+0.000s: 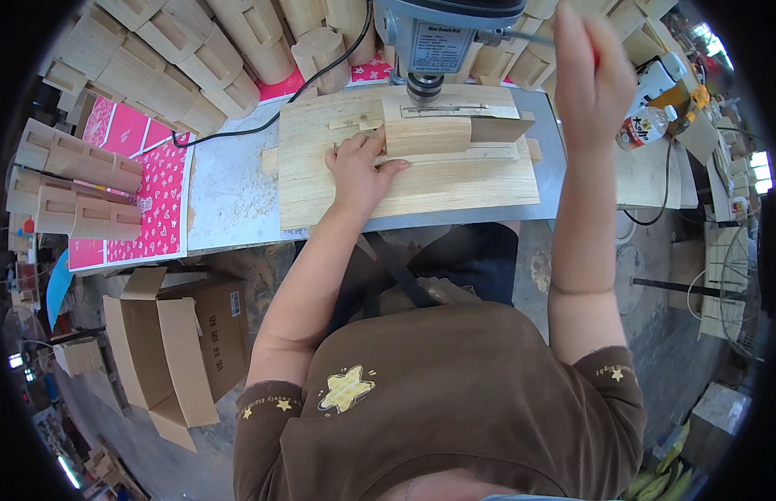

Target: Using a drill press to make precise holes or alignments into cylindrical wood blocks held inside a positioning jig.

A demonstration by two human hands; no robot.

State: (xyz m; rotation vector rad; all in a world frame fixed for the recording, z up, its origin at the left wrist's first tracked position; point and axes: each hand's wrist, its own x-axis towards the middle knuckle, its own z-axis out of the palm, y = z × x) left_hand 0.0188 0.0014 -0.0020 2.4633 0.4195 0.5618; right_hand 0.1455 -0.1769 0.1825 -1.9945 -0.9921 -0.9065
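Note:
A small grey bench drill press [442, 46] stands at the back of the table, its chuck [424, 87] just above a pale wooden jig. In the jig lies a light wooden block [428, 134], with a darker flat end piece [502, 129] at its right. My left hand [358, 169] holds the block's left end, index finger against it and thumb stretched along the jig's front strip. The jig sits on a wide wooden base board [463, 185]. Raised at the right, my right hand [595, 79] is closed around the drill press lever [530, 37]; its fingers are partly blurred.
Stacked wooden pieces [183, 63] crowd the back and left of the table. A black cable [275, 117] crosses the left side. At the right are a plastic bottle [642, 129] and an orange-yellow tool [697, 100]. An open cardboard box [183, 351] stands on the floor.

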